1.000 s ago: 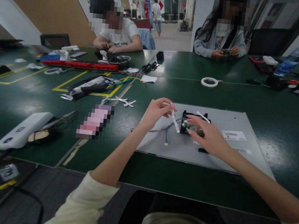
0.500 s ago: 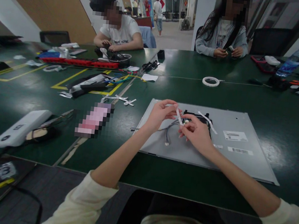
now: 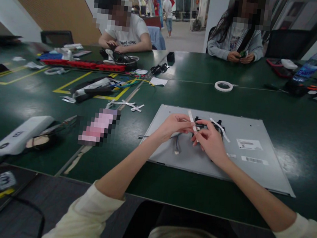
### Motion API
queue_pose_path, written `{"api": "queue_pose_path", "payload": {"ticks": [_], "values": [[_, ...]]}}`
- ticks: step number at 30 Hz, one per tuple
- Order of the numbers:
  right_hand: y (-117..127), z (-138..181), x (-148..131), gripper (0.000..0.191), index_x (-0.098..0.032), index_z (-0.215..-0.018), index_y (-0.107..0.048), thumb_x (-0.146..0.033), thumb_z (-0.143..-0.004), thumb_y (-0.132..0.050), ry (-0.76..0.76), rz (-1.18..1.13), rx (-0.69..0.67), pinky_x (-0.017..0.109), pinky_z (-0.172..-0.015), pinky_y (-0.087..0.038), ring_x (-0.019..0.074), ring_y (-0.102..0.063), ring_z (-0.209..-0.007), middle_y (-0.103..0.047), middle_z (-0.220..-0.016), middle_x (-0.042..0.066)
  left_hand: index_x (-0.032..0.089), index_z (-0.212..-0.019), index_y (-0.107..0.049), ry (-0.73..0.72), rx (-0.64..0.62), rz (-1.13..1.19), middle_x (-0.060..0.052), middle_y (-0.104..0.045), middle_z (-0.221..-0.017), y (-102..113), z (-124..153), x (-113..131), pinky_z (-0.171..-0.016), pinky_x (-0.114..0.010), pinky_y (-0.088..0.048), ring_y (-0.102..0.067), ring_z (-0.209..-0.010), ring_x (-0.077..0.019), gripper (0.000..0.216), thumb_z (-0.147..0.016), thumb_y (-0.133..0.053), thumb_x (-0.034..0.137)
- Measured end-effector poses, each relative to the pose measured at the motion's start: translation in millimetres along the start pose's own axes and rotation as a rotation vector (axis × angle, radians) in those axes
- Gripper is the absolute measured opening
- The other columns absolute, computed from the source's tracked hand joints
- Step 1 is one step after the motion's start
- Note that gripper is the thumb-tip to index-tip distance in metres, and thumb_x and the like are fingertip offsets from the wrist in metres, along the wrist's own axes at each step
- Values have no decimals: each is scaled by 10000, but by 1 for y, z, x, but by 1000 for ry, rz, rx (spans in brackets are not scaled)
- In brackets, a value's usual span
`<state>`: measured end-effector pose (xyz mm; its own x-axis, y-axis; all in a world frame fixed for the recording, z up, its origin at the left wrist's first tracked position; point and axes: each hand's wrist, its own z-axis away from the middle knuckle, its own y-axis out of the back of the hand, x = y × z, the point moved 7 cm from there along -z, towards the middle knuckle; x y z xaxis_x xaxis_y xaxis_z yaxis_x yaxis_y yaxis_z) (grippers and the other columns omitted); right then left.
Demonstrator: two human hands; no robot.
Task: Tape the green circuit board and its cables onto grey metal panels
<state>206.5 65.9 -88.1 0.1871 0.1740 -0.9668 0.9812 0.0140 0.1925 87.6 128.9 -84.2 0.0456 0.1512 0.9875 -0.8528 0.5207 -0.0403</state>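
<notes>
A short white strip of tape point(image 3: 191, 118) is pinched between my two hands above a grey metal panel point(image 3: 239, 164). My left hand point(image 3: 173, 125) grips the strip near its middle, with its upper end sticking up past the fingers. My right hand point(image 3: 210, 140) holds its lower end between thumb and finger. Behind my fingers a black bracket-like part point(image 3: 219, 125) lies on the panel, partly hidden, with another white strip point(image 3: 220, 130) across its right side. Grey wires with a small white connector point(image 3: 176, 151) trail out below my left hand.
A roll of white tape point(image 3: 223, 86) lies beyond the panel. To the left are a phone point(image 3: 100, 127), a white power bank point(image 3: 22, 136) with cables, and loose tape strips point(image 3: 133, 105). A water bottle point(image 3: 315, 62) stands far right. Two people sit across the green table point(image 3: 189, 96).
My left hand has slid down along the strip toward my right hand, so more of the strip's upper end shows. My right hand has barely moved.
</notes>
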Motion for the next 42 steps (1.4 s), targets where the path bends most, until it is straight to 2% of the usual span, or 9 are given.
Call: {"api": "queue_pose_path", "payload": {"ticks": [8,13,19,22,25,29,33,37,42], "values": [[-3,2,-4,389,-215,-1217,-415,-328,-857,-509,29,-40,-20,223,-462,-415,128,-600,-545,-631,-714,-2,143,-748,-642,-41,32,-45,-19,-675,-692,-1,2,6,-629,-213,-491,-629,-618,-89,167,-690,-727,275],[-3,2,-4,378,-213,-1215,-417,-306,-858,-499,31,-29,-26,228,-476,-425,125,-600,-538,-630,-713,-6,144,-745,-650,-49,50,-31,-29,-670,-700,-2,2,7,-637,-231,-506,-629,-638,-103,223,-717,-700,359],[-3,1,-1,380,-212,-1225,-423,-301,-860,-486,38,-61,-36,207,-440,-402,118,-598,-535,-625,-722,-5,134,-700,-650,-119,152,-102,-26,-659,-676,2,2,11,-579,-213,-506,-609,-602,-105,270,-687,-710,397],[-3,2,-3,298,-199,-1138,-508,-301,-860,-475,67,-57,-40,188,-412,-376,112,-597,-543,-626,-751,1,129,-696,-649,-160,196,-138,-16,-640,-644,4,2,14,-551,-198,-499,-602,-585,-99,276,-706,-684,402],[-3,3,-6,216,-181,-1018,-588,-277,-855,-484,117,-5,-23,194,-473,-422,102,-608,-578,-651,-839,21,128,-709,-646,-175,217,-163,-8,-631,-638,7,1,15,-543,-190,-495,-582,-553,-81,275,-732,-650,402],[-6,6,-11,299,-204,-1094,-593,-211,-796,-569,179,58,-29,217,-567,-476,117,-634,-672,-667,-975,31,133,-772,-641,-190,219,-182,-16,-646,-682,12,-1,15,-533,-188,-490,-590,-566,-85,268,-725,-656,397],[-6,7,-11,231,-195,-1045,-635,-219,-834,-547,196,95,-20,237,-623,-505,119,-642,-686,-678,-944,30,133,-781,-627,-227,220,-184,-21,-653,-690,16,-2,17,-523,-175,-476,-602,-591,-91,261,-725,-664,385],[-3,12,-22,216,-189,-1000,-681,-219,-884,-501,314,298,30,250,-639,-493,120,-615,-691,-658,-876,38,130,-759,-626,-267,211,-292,-26,-657,-677,18,-4,19,-506,-174,-463,-612,-599,-103,269,-737,-654,396],[-13,22,-44,212,-167,-988,-696,-175,-880,-513,610,757,52,338,-831,-461,206,-530,-1000,-597,-1064,99,135,-759,-663,-372,238,-535,-27,-672,-701,18,-3,21,-572,-199,-478,-607,-614,-104,226,-784,-591,348]]}}
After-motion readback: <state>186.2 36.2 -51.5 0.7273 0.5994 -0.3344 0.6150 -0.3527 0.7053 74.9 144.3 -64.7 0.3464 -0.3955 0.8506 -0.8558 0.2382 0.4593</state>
